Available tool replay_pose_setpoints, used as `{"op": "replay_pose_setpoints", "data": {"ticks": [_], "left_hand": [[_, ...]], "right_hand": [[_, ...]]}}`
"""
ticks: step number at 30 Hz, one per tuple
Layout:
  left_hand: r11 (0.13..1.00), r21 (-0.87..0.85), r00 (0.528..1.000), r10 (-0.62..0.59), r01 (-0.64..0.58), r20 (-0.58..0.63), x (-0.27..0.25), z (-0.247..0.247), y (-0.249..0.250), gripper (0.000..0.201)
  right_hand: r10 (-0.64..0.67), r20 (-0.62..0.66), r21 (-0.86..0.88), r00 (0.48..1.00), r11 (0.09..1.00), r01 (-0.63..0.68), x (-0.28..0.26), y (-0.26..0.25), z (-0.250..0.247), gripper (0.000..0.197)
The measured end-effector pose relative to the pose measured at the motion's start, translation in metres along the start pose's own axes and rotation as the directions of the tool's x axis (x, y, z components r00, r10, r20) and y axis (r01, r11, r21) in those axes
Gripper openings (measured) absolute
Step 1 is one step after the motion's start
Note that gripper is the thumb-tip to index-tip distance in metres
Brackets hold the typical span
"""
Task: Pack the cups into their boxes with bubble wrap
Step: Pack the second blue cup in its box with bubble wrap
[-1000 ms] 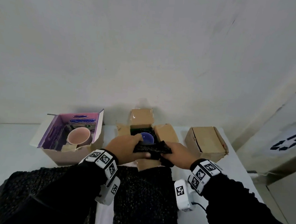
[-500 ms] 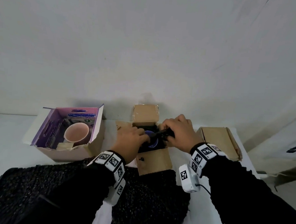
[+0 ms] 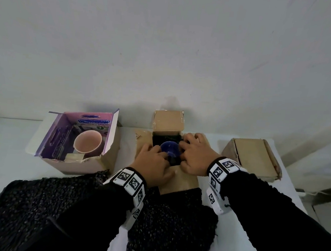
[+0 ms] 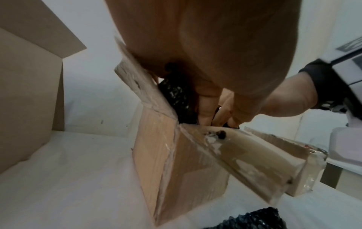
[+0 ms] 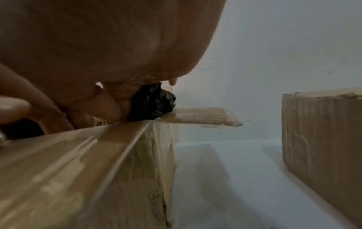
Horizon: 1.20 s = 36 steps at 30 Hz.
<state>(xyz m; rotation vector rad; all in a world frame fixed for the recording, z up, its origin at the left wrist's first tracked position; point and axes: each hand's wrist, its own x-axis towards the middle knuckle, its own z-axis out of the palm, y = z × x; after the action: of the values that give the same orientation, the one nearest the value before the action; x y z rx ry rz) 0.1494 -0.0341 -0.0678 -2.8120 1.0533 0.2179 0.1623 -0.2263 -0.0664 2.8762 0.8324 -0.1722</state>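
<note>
A blue cup point(image 3: 169, 149) stands in the open middle cardboard box point(image 3: 182, 182), with black bubble wrap point(image 3: 165, 138) packed round it. My left hand point(image 3: 158, 154) is at the cup's near left; its fingers point(image 4: 205, 111) reach straight down into the box and push the wrap point(image 4: 176, 99) in. At the cup's right my right hand point(image 3: 186, 148) has its fingers curled on a wad of wrap point(image 5: 154, 103) at the box's point(image 5: 98, 170) right edge. A pink cup point(image 3: 88, 144) sits in the purple-lined box point(image 3: 109, 133) on the left.
A closed cardboard box point(image 3: 254, 157) lies on the white table point(image 3: 7, 137) to the right. A large sheet of black bubble wrap point(image 3: 173, 224) covers the near edge of the table under my forearms. The wall stands right behind the boxes.
Both hands carried the black wrap from in front of the box forward and down into it. It now sits round the blue cup, and the box's right flap is hidden under my right hand.
</note>
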Motion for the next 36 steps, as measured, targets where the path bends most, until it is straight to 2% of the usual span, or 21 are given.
{"op": "replay_pose_setpoints", "data": {"ticks": [3,5,8,10,12,13,15,17,20,22,24,25,27,29,33,35,36], "left_hand": [[0.999,0.035,0.999,-0.029,0.028,0.022,0.001,0.001,0.005,0.065],[0.997,0.029,0.997,-0.072,0.072,0.008,0.001,0.006,0.006,0.065],[0.995,0.026,0.996,-0.093,0.092,0.007,0.001,0.014,0.001,0.056],[0.998,0.039,0.998,-0.057,0.057,0.009,0.001,0.016,-0.002,0.048],[0.998,0.061,0.999,-0.021,0.023,-0.036,0.000,0.018,-0.004,0.041],[0.998,0.065,0.997,-0.002,0.007,-0.073,0.000,0.020,-0.003,0.038],[0.996,0.077,0.990,0.044,-0.034,-0.137,0.000,0.021,-0.003,0.030],[0.995,0.090,0.982,0.063,-0.048,-0.180,0.001,0.025,-0.005,0.020],[0.996,0.070,0.966,0.079,-0.064,-0.246,0.001,0.029,-0.009,0.011],[0.998,0.040,0.959,0.054,-0.045,-0.278,0.000,0.030,-0.013,0.018],[0.999,0.040,0.958,0.028,-0.017,-0.284,-0.001,0.033,-0.018,0.024],[0.999,0.047,0.959,0.030,-0.018,-0.282,-0.001,0.034,-0.018,0.021],[0.998,0.065,0.966,0.043,-0.028,-0.255,-0.001,0.033,-0.018,0.016],[0.996,0.089,0.969,0.035,-0.014,-0.246,-0.001,0.032,-0.015,0.020],[0.992,0.075,0.954,-0.073,0.099,-0.291,-0.004,0.029,-0.013,0.022],[0.992,0.083,0.950,-0.065,0.095,-0.307,-0.005,0.031,-0.013,0.024],[0.993,0.090,0.952,-0.052,0.082,-0.302,-0.006,0.032,-0.013,0.026]], "right_hand": [[0.081,-0.020,0.003,0.997,0.997,-0.081,0.003,-0.004,0.006,0.063],[0.112,0.015,0.016,0.994,0.994,-0.113,0.006,-0.008,0.004,0.064],[0.165,0.068,0.071,0.984,0.983,-0.169,0.010,-0.005,0.000,0.039],[0.184,-0.014,0.186,0.983,0.966,-0.178,0.009,0.000,-0.004,0.032],[0.234,-0.053,0.387,0.971,0.901,-0.196,0.006,0.005,-0.007,0.039],[0.248,-0.056,0.425,0.967,0.882,-0.202,0.006,0.007,-0.008,0.039],[0.248,-0.051,0.380,0.968,0.901,-0.210,0.009,0.007,-0.010,0.029],[0.209,-0.018,0.245,0.978,0.949,-0.199,0.012,0.004,-0.010,0.013],[0.155,0.009,0.024,0.988,0.988,-0.155,0.012,-0.001,-0.001,0.018],[0.158,-0.025,-0.050,0.987,0.986,-0.159,0.009,-0.003,-0.004,0.023],[0.161,0.014,-0.040,0.987,0.986,-0.161,0.008,-0.001,-0.010,0.028],[0.170,0.044,-0.030,0.984,0.985,-0.169,0.007,0.000,-0.014,0.029],[0.201,0.083,-0.014,0.976,0.980,-0.200,0.009,0.001,-0.020,0.025],[0.227,0.106,-0.009,0.968,0.974,-0.227,0.012,0.000,-0.022,0.018],[0.361,0.184,0.022,0.914,0.928,-0.371,0.020,-0.006,-0.015,0.010],[0.400,0.136,-0.010,0.906,0.915,-0.402,0.020,-0.011,-0.011,0.006],[0.404,0.116,-0.023,0.908,0.914,-0.404,0.019,-0.014,-0.010,0.012]]}}
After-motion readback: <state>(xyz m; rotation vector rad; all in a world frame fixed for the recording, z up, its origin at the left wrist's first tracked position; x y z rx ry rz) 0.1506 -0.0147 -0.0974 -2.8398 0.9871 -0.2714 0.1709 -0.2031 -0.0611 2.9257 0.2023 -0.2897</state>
